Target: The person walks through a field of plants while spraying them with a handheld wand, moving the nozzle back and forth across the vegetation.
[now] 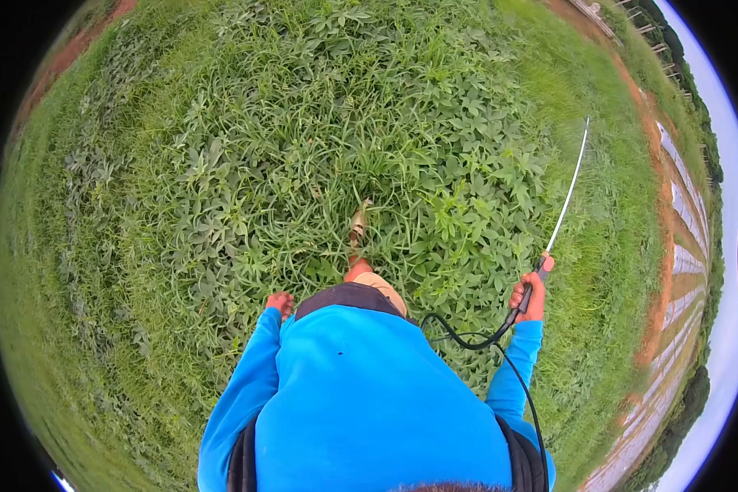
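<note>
My right hand (531, 297) is wrapped round the black handle of a sprayer wand (567, 197), out to my right. Its thin, pale lance points forward over the grass, with an orange-red piece where it meets the handle. From the handle a black hose (476, 343) loops towards my body, and a thin black line runs back along my right sleeve. Close to my left hip hangs my left hand (280, 303), its fingers curled in, with nothing visible in them. Leafy green plants (213, 221) lie below and around both hands.
Tall grass and broad-leaved weeds (369, 98) cover the ground ahead. One foot (358, 225) shows among them. A reddish dirt strip (656, 189) runs along the right, beside rows of pale ground covering (685, 209). Dark straps (244, 459) pass over my blue top.
</note>
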The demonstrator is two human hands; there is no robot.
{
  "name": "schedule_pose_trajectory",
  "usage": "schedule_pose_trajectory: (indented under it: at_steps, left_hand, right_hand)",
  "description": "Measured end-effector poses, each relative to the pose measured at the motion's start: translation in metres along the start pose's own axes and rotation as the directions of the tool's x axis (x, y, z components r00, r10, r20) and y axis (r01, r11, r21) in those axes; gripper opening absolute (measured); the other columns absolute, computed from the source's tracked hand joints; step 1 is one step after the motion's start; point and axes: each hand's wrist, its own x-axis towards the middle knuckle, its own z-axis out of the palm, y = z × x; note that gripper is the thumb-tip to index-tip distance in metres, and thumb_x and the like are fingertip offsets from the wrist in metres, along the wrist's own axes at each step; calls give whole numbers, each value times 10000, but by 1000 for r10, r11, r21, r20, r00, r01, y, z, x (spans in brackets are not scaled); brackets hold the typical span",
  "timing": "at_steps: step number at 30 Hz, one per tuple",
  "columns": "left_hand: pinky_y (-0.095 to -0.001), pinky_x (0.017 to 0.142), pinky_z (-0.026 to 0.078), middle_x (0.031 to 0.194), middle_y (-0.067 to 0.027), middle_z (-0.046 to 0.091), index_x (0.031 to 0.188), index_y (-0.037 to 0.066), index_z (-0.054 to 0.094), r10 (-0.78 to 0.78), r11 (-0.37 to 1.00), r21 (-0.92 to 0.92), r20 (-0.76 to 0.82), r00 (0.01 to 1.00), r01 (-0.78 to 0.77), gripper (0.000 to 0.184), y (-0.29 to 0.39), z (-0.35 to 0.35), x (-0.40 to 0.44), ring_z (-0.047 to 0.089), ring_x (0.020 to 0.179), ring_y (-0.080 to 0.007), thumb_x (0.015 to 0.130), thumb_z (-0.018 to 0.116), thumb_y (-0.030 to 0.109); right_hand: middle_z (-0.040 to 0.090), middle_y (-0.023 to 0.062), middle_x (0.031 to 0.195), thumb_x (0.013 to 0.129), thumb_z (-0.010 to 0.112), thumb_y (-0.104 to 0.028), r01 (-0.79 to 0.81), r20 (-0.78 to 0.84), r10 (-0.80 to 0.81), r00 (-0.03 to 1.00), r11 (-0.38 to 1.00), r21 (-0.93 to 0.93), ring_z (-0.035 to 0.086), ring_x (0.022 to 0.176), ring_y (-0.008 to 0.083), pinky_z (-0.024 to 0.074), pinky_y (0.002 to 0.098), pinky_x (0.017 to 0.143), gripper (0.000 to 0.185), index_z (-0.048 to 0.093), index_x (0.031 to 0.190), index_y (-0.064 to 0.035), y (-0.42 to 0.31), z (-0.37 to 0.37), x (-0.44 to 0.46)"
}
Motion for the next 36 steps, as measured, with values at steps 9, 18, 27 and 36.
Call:
schedule_pose_trajectory:
  at_steps: [9, 18, 27, 36]
  left_hand:
    - [-261, 380, 349, 663, -32, 532, 886, 76, 573, 180, 984, -16, 76, 981, -180, 254, 203, 7, 29, 455, 454, -115, 844, 460, 299]
    - [-232, 391, 334, 670, -11, 524, 878, 76, 569, 316, 947, -35, -72, 946, -319, 263, 361, 15, 17, 431, 441, -93, 859, 425, 295]
    - [-266, 441, 429, 710, -52, 590, 868, 78, 595, 174, 983, 83, -147, 974, -163, 337, 265, -4, 13, 532, 510, -141, 800, 491, 391]
    - [-369, 669, 484, 878, -131, 633, 932, 52, 604, 201, 956, 261, -256, 946, -133, 389, 227, -9, 16, 611, 744, -235, 771, 493, 389]
  right_hand:
    - [401, 9, 588, 736, 488, -195, -558, 638, 328, 696, 806, 195, 389, 408, 105, 345, 256, 367, 141, 428, 782, -76, -49, 125, 98]
    - [380, 17, 592, 694, 504, -180, -809, 826, 558, 76, 518, -276, 352, 414, 90, 329, 246, 375, 190, 397, 808, -72, -71, 254, 153]
    - [376, 15, 594, 695, 504, -164, -630, 668, 612, -422, 332, -702, 343, 414, 78, 314, 229, 354, 191, 382, 811, -72, -82, 361, 152]
    - [402, 4, 602, 736, 508, -122, -429, 701, 664, -260, 570, -700, 373, 419, 56, 335, 204, 353, 174, 413, 871, -71, -107, 398, 154]
